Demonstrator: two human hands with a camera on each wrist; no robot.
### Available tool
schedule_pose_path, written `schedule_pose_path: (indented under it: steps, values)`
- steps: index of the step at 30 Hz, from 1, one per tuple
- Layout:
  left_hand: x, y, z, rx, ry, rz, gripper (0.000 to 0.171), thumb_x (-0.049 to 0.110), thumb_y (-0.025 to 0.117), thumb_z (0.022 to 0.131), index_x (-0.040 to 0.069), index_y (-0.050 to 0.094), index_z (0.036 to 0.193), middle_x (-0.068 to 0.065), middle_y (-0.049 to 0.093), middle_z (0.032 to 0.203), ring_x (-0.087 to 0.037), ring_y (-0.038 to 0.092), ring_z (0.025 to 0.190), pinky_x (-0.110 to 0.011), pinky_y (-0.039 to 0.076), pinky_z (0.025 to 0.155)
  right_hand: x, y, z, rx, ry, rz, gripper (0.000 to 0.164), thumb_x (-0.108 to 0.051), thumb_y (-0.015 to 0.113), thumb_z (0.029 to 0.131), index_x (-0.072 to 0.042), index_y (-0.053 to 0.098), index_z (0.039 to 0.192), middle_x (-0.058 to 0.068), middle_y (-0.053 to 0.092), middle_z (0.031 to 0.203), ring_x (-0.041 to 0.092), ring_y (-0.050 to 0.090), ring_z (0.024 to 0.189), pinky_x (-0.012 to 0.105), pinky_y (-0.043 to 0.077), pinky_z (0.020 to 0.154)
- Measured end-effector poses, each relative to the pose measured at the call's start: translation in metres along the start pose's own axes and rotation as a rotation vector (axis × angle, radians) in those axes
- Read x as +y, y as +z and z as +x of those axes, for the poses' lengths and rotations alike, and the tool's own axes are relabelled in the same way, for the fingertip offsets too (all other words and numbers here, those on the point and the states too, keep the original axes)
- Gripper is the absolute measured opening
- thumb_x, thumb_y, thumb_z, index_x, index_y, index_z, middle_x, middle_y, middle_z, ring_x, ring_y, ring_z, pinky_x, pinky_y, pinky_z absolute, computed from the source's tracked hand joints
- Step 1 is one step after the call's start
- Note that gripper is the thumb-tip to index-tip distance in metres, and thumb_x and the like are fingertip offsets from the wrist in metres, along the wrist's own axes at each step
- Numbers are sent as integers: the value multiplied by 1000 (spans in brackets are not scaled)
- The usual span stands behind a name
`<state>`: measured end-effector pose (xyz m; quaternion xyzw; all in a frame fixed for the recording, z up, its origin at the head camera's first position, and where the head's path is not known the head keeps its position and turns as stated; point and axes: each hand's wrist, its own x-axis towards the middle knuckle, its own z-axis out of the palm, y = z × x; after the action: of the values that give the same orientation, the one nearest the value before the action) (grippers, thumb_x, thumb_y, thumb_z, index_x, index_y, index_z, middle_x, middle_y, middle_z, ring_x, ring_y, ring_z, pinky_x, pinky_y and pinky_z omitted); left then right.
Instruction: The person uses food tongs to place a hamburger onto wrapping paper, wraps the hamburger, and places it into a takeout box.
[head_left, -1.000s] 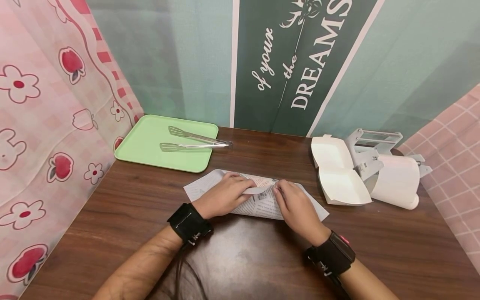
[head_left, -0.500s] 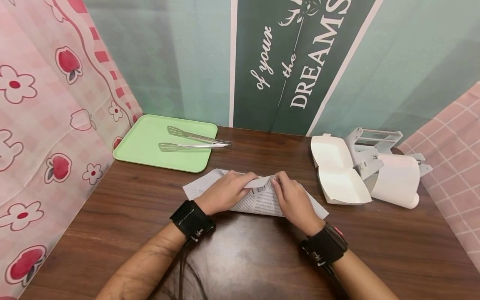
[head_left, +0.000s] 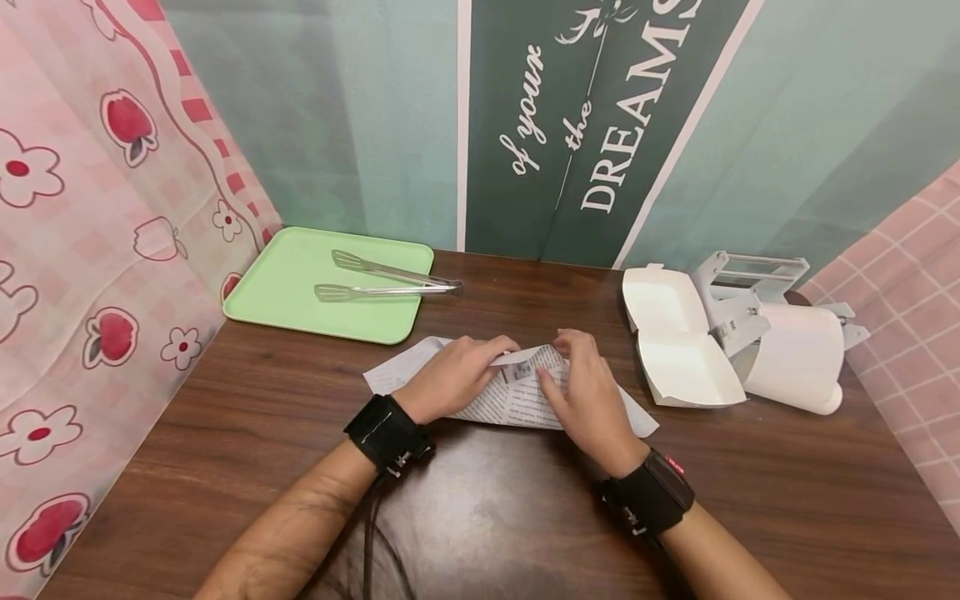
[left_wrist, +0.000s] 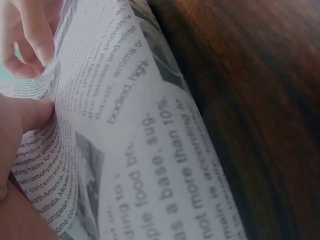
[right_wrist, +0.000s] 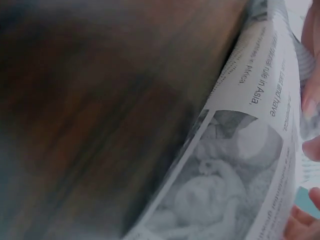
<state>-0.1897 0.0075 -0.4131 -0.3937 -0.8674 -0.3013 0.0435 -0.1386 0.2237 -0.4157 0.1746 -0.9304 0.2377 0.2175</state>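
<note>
Newsprint-patterned wrapping paper [head_left: 517,406] lies folded across the table in the head view, its two pale ends spread sideways. Its raised upper edge is pinched by my left hand [head_left: 453,379], whose thumb [left_wrist: 37,112] presses the printed sheet in the left wrist view. Beside that edge, my right hand [head_left: 592,404] has thumb and fingers spread apart at the right part of the fold. In the right wrist view the printed paper [right_wrist: 260,95] slopes down to the table, with fingertips [right_wrist: 310,107] at the right border. Whatever lies inside the fold is hidden.
Behind on the left, a green tray [head_left: 262,292] carries metal tongs [head_left: 390,290] whose joined end overhangs its right rim. An opened white box [head_left: 686,367] sits at the right, beside a white roll holder [head_left: 798,350]. Curtains stand behind and left.
My right hand has loosened from its pinch on the paper's upper edge, its thumb and fingers now spread. My left hand keeps its grip. The folded edge has shifted slightly.
</note>
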Motion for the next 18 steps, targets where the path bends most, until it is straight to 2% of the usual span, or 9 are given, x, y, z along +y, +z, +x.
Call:
schedule_pose_path:
  steps: [3, 6, 9, 13, 18]
  values:
    - [1, 0, 2, 11, -6, 23, 22, 10, 59, 102, 17, 64, 122, 2, 75, 96, -6, 63, 76, -26, 52, 72, -3, -3, -7, 63, -113, -76, 31, -12, 71, 90, 3, 57, 113, 23, 57, 124, 38, 59, 108, 51, 50, 83]
    - [2, 0, 4, 19, -24, 38, 21, 15, 59, 103, 18, 65, 122, 3, 75, 96, -7, 64, 76, -28, 52, 72, -8, -7, -13, 53, -219, -118, 22, -14, 68, 89, 0, 63, 106, 18, 62, 114, 35, 59, 105, 49, 49, 83]
    - [2, 0, 5, 27, -50, 43, 20, 18, 59, 103, 19, 65, 123, 4, 76, 96, -8, 65, 76, -30, 53, 71, -12, -9, -17, -35, -295, -130, 23, -18, 67, 90, -4, 68, 108, 11, 66, 114, 29, 60, 108, 45, 48, 86]
    - [1, 1, 6, 39, -71, 42, 20, 21, 59, 103, 19, 67, 121, 4, 76, 99, -9, 68, 80, -31, 55, 74, -18, -8, -21, -157, -350, -151, 33, -23, 70, 91, -7, 70, 120, 8, 69, 125, 25, 61, 119, 43, 49, 95]
    - [1, 3, 8, 44, -95, 24, 17, 21, 61, 102, 19, 70, 117, 4, 76, 101, -7, 68, 83, -31, 55, 77, -22, -7, -23, -210, -363, -191, 39, -25, 71, 93, -7, 69, 127, 8, 69, 130, 25, 61, 124, 44, 50, 101]
